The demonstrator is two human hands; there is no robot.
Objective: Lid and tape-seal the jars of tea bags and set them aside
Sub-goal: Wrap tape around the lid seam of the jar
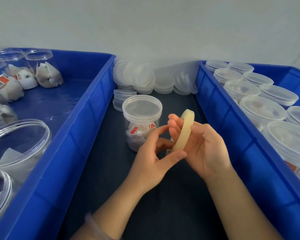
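Note:
A clear jar of tea bags with red tags stands on the dark table between two blue bins, and a clear lid sits on it. Just in front of it, my right hand holds a pale yellow roll of tape upright, fingers through its hole. My left hand touches the roll's lower edge with thumb and forefinger; whether it pinches a tape end is hidden. Neither hand touches the jar.
The left blue bin holds several open jars of tea bags. The right blue bin holds several lidded jars. Loose clear lids are piled at the back by the wall, with a short stack behind the jar.

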